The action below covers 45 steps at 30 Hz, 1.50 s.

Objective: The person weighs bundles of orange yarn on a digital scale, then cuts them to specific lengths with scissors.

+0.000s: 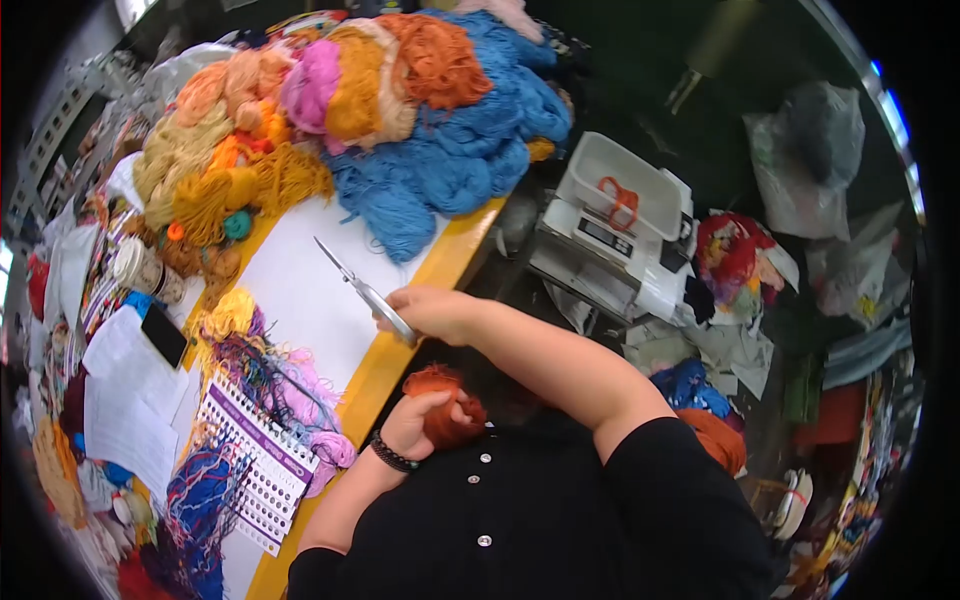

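My right hand (pixel 432 312) is closed around the handles of silver scissors (pixel 371 296), whose blades point away to the upper left over the white tabletop (pixel 315 265). Close to my chest, my left hand (pixel 408 427) grips a bundle of rust-orange yarn (pixel 462 428). Beyond the scissors lies a large heap of blue yarn (pixel 470 150). Pink yarn (pixel 315 88) and mustard yarn (pixel 290 175) are piled beside it. Left of my left hand, a card with rows of holes (pixel 265 470) lies among multicoloured threads (pixel 210 505).
A weighing scale (pixel 600 238) with a clear plastic bin (pixel 628 185) on it stands to the right of the table's yellow edge (pixel 440 270). A phone (pixel 164 335), papers (pixel 125 400) and a paper cup (pixel 140 265) lie at left. Plastic bags (pixel 810 150) hang at right.
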Tool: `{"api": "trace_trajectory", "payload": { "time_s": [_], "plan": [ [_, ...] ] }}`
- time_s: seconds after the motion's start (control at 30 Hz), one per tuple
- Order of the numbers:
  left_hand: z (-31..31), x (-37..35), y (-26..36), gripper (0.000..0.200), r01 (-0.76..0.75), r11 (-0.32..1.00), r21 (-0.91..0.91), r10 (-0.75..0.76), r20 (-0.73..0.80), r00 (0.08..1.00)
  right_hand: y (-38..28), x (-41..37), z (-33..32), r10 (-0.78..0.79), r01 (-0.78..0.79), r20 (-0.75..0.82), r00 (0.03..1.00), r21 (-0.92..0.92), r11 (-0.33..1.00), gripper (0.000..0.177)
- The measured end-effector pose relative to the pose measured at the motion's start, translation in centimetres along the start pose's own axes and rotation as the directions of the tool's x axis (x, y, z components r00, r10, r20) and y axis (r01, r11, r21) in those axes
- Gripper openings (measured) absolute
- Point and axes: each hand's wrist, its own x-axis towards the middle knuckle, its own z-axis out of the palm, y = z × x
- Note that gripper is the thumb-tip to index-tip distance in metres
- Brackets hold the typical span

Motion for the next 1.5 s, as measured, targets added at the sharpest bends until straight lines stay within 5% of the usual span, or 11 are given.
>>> {"api": "trace_trajectory", "payload": {
  "time_s": [0.07,0.23,0.47,0.53,0.6,0.8,0.97,1.13,1.23,1.3,1.5],
  "plan": [
    [-0.1,0.4,-0.3,0.017,-0.093,0.995,0.03,0.093,0.009,0.996,0.5,-6.3,0.0,-0.171,0.153,0.103,0.98,0.165,0.974,0.034],
    [1.0,1.7,0.7,0.024,-0.125,0.992,0.034,0.122,0.078,0.989,5.2,-21.9,-1.0,-0.315,0.375,-0.424,0.849,0.063,0.925,0.041],
    [11.3,4.9,2.6,0.056,-0.154,0.972,0.178,0.072,0.398,0.915,19.1,-34.2,-0.3,-0.159,0.009,-0.941,0.298,-0.164,0.986,0.034],
    [15.7,5.3,2.2,0.063,-0.173,0.957,0.234,0.053,0.447,0.893,23.5,-35.1,0.3,-0.228,-0.087,-0.97,0.085,-0.235,0.968,0.033],
    [20.4,5.3,1.5,0.068,-0.23,0.931,0.283,0.028,0.575,0.817,25.8,-35.3,1.0,-0.205,0.12,-0.978,-0.039,-0.208,0.971,0.033],
    [29.9,2.2,0.9,0.08,-0.569,0.775,0.275,0.046,0.873,0.485,26.3,-35.9,1.6,0.077,0.509,-0.993,-0.085,0.023,0.86,0.029],
    [28.0,-0.3,3.2,0.073,-0.416,0.907,-0.06,0.311,0.762,0.568,27.3,-36.4,0.8,0.052,0.542,-0.96,-0.274,-0.11,0.833,0.028],
    [14.5,4.4,5.4,0.056,-0.158,0.973,-0.168,0.227,0.575,0.786,25.8,-37.7,0.8,0.065,0.598,-0.979,-0.195,-0.066,0.799,0.025],
    [6.4,5.8,4.0,0.053,-0.149,0.968,-0.203,0.203,0.282,0.938,25.9,-38.7,0.7,0.078,0.474,-0.996,0.051,0.093,0.875,0.023],
    [2.9,5.7,3.3,0.053,0.028,0.957,-0.29,0.076,0.34,0.937,26.8,-38.9,0.5,0.113,0.314,-0.975,0.193,0.171,0.934,0.028],
    [-0.8,4.5,1.9,0.058,-0.002,0.959,-0.283,0.108,0.362,0.926,25.0,-39.0,-1.3,0.164,0.02,-0.784,0.598,0.22,0.975,0.037]
  ]
}}
